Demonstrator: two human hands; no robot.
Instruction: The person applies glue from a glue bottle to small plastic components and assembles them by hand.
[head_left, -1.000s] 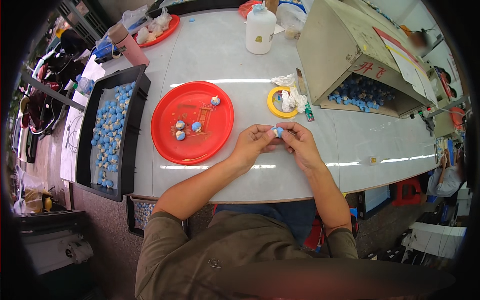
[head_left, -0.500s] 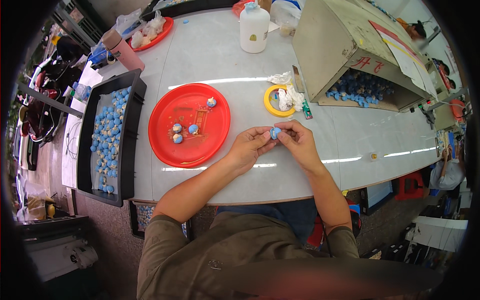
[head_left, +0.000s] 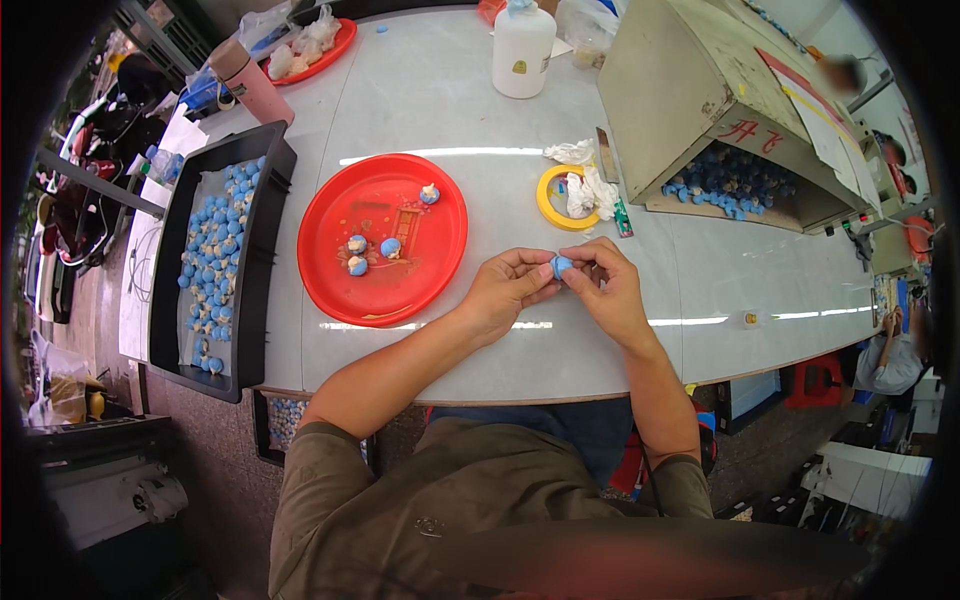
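A small blue ball-shaped piece (head_left: 561,266) is pinched between the fingertips of both hands, just above the grey tabletop. My left hand (head_left: 505,292) grips it from the left, and my right hand (head_left: 611,288) from the right. Fingers cover much of it, so its full shape is hidden. To the left of my hands lies a round red tray (head_left: 340,285) with several blue and cream balls in it. One blue ball (head_left: 429,194) sits near the tray's right rim, apart from the others.
A black bin (head_left: 259,270) of similar balls stands at the left. Yellow tape (head_left: 546,205) with crumpled tissue (head_left: 600,190) lies beyond my hands. A beige metal box (head_left: 655,110) holding more balls is at the right. A white bottle (head_left: 521,60) and a pink flask (head_left: 262,90) stand farther back.
The blue piece looks turned slightly between my fingertips. Both hands keep their pinch, and the whole view has shifted a little.
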